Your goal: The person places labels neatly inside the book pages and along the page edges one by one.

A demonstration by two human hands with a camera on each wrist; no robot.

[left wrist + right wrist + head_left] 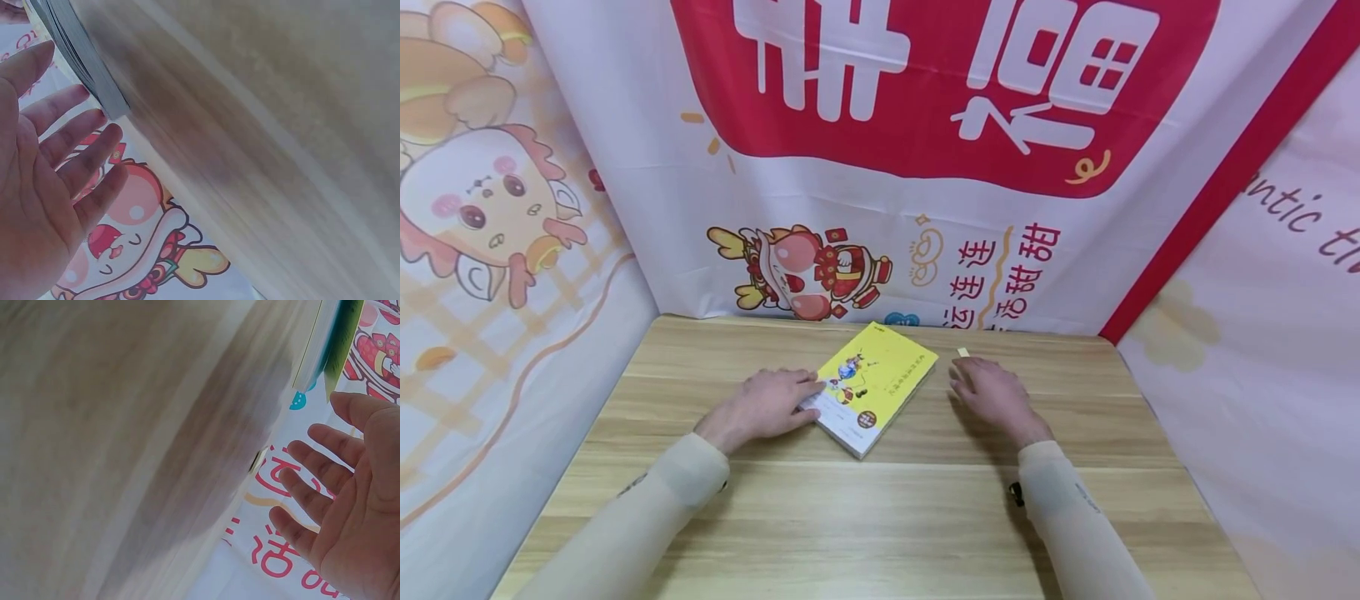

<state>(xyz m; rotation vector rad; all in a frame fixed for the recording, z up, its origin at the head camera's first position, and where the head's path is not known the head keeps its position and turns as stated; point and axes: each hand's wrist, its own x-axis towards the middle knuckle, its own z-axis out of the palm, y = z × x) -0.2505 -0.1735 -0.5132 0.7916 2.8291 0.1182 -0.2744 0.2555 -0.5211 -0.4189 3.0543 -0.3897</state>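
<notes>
A book (880, 375) with a yellow and white cover lies at an angle on the wooden table. My left hand (775, 402) lies along its left side, fingertips over the cover's edge and thumb near the lower corner. In the left wrist view its fingers (81, 159) are straight and spread beside the page block (81, 56). To the right of the book, my right hand (996, 396) hovers low with relaxed fingers (306, 494). Just past its fingertips lies a small pale flat piece (963, 353); its kind is too small to make out.
The wooden table (850, 533) ends at a hanging white and red printed cloth (880, 192) behind. Printed cloths also stand along the left side (572, 333) and right side (1247, 375).
</notes>
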